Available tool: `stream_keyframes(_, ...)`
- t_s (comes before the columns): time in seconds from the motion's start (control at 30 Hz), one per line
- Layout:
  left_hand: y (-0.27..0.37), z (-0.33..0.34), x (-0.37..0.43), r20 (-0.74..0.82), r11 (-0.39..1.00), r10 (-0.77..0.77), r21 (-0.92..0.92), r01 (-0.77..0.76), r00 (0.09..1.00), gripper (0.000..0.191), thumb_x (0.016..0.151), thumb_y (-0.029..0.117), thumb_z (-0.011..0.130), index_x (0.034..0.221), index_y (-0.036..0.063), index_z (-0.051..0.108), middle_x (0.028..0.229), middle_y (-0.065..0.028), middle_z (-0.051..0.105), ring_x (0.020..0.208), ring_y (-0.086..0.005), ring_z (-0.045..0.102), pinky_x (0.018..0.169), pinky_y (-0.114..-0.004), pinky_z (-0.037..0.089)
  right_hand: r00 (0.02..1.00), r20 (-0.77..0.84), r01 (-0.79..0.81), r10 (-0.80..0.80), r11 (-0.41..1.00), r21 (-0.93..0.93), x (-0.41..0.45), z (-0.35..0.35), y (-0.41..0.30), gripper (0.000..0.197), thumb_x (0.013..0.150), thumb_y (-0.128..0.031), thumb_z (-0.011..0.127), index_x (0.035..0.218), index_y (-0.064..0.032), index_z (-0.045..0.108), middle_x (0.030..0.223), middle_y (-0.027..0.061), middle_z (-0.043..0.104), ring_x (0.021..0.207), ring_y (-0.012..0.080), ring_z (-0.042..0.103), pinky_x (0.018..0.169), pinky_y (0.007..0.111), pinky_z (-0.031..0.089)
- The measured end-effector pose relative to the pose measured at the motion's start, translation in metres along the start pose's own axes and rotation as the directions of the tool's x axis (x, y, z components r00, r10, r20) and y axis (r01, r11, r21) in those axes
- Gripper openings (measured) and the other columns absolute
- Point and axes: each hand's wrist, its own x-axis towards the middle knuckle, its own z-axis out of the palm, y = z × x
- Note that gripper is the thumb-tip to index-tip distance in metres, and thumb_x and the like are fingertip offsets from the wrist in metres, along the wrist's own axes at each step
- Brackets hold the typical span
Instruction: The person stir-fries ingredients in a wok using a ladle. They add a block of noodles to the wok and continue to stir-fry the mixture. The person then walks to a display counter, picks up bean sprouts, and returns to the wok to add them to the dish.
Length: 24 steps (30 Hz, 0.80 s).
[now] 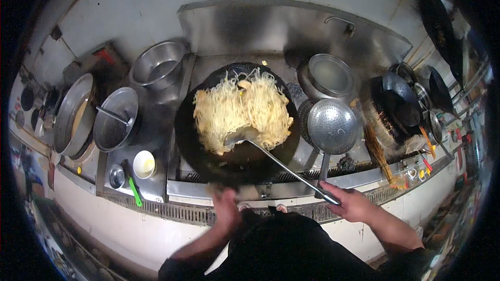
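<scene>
A large dark wok (234, 168) stands on the steel range, with a mass of pale noodles (222, 113) in it. My right hand (347, 203) grips the end of a long-handled metal wok ladle (291, 171), whose head lies against the near side of the noodles. My left hand (226, 207) is at the wok's near edge, blurred, beside what looks like a cloth or handle; its grip is unclear. To the right of the wok, a perforated steel strainer (332, 127) rests with its handle towards me.
A pot of liquid (331, 74) stands at the back right, near a bamboo wok brush (377, 156). Metal basins (158, 66), a white bowl (144, 164) and a green-handled tool (135, 191) are on the left. A faucet (340, 19) juts from the steel backsplash.
</scene>
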Motion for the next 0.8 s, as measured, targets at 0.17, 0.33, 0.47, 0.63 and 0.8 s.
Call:
stream_keyframes(0.17,0.015,0.053,0.061,-0.017,0.965,-0.109,-0.241,0.102,0.994,0.033,0.082,0.006,0.054,0.112,0.0017,0.042,0.094,-0.0106,0.054,0.074,-0.0242,0.058,0.063,-0.037,0.057,0.991,0.137,-0.055,0.010,0.942,0.332,-0.002,0.012,-0.007,0.065,0.088,-0.022,0.058,0.143,-0.0256,0.025,0.090,0.0138,0.065,0.078,0.0290,0.065,0.073,0.036,0.051)
stream_keyframes(0.33,-0.018,0.053,0.121,-0.099,0.925,-0.337,-0.221,0.310,0.936,0.033,0.083,0.007,0.055,0.111,-0.0019,0.041,0.100,-0.0147,0.053,0.075,-0.0273,0.058,0.059,-0.039,0.058,0.988,-0.132,0.083,-0.075,0.995,0.056,0.039,0.038,-0.038,0.061,0.086,-0.019,0.056,0.141,-0.0200,0.028,0.092,0.0226,0.062,0.076,0.0366,0.063,0.070,0.042,0.052)
stream_keyframes(0.47,-0.028,0.066,0.116,-0.109,0.938,-0.281,-0.242,0.248,0.954,0.033,0.083,0.009,0.057,0.110,-0.0036,0.041,0.099,-0.0154,0.053,0.075,-0.0261,0.056,0.059,-0.038,0.058,0.973,-0.222,0.039,-0.067,0.991,-0.128,0.105,0.071,-0.012,0.062,0.084,-0.019,0.054,0.141,-0.0150,0.028,0.091,0.0251,0.062,0.073,0.0398,0.062,0.069,0.046,0.052)
stream_keyframes(0.63,-0.006,0.061,0.104,-0.147,0.952,-0.253,-0.217,0.218,0.956,0.033,0.084,0.008,0.056,0.111,-0.0011,0.041,0.101,-0.0142,0.054,0.078,-0.0247,0.056,0.057,-0.038,0.057,0.996,-0.089,-0.018,-0.009,0.955,-0.297,0.075,0.072,-0.018,0.063,0.082,-0.018,0.053,0.141,-0.0154,0.029,0.087,0.0245,0.063,0.072,0.0388,0.064,0.071,0.048,0.052)
stream_keyframes(0.8,-0.005,0.073,0.114,-0.187,0.960,-0.260,-0.155,0.233,0.948,0.027,0.083,0.008,0.055,0.107,-0.0001,0.044,0.099,-0.0131,0.055,0.078,-0.0221,0.056,0.053,-0.036,0.056,0.990,-0.130,-0.088,0.050,0.948,-0.307,0.131,0.075,-0.006,0.065,0.082,-0.017,0.053,0.142,-0.0145,0.027,0.095,0.0238,0.063,0.077,0.0404,0.062,0.073,0.048,0.050)
